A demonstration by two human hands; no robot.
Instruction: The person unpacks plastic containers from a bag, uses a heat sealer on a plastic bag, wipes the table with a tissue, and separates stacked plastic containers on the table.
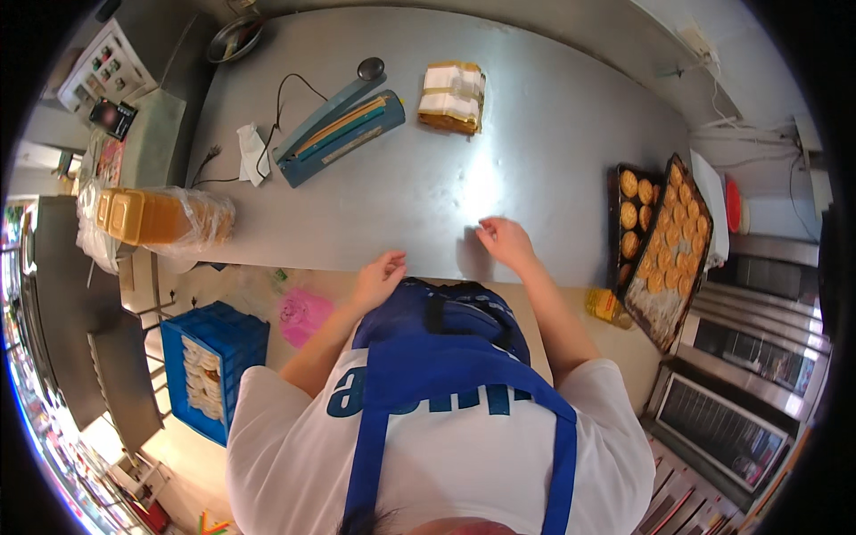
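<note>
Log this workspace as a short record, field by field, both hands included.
Surface: grey metal table
Left hand: fingers curled by the near edge, no object visible
Right hand: over the surface, fingers curled, no object visible
Far side: long blue hinged device, left of a banded white-and-gold stack
Right end: dark rectangular trays, round golden pastries
Lower left: blue plastic crate

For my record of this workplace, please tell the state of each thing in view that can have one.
Left hand, loosely curled, seemingly empty
Right hand, loosely curled, seemingly empty
Blue sealer, arm raised
Packets, stacked
White sheet, creased
Right tray, tilted, partly filled
Left tray, partly hidden
Blue crate, loaded
Amber containers, partly wrapped
</note>
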